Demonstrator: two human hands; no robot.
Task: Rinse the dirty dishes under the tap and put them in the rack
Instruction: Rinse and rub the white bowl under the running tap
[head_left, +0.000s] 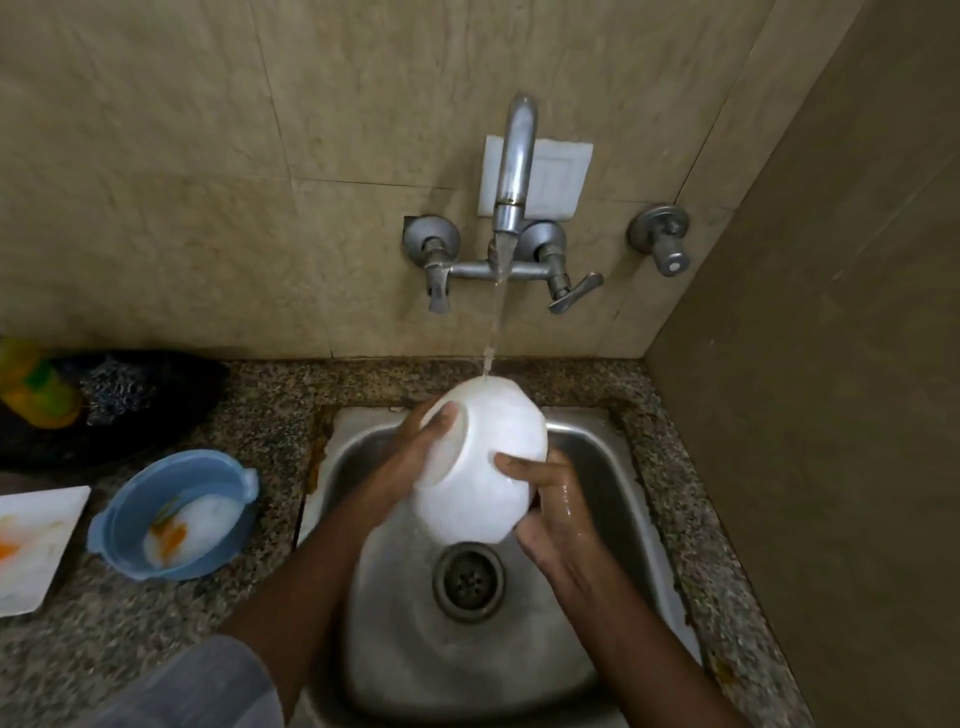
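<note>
Both hands were on one white bowl, held over the steel sink with its base turned toward the camera. Left hand gripped the bowl's upper left edge, thumb curled over the foot ring, the other fingers hidden behind the bowl. Right hand gripped the lower right side, fingers curled onto the outer wall, skin wet. Bowl was tilted, its far edge up under the tap. Water stream ran from the spout and hit the bowl's top edge. Drain strainer sat directly below the bowl, well apart from it.

Wall-mounted mixer had two lever handles; the right lever was angled outward, the left lever hung down. One separate valve sat on the wall to the right.

Granite surface left of the sink carried a blue bowl with white and orange residue inside, near the sink edge. White square plate with orange smears lay just beside it, cut off by the frame edge. Dark tray or pan further back held what looked like a steel scrubber and a yellow-green item, too blurred to identify. Grey sleeve was at bottom left. No rack in frame.
</note>
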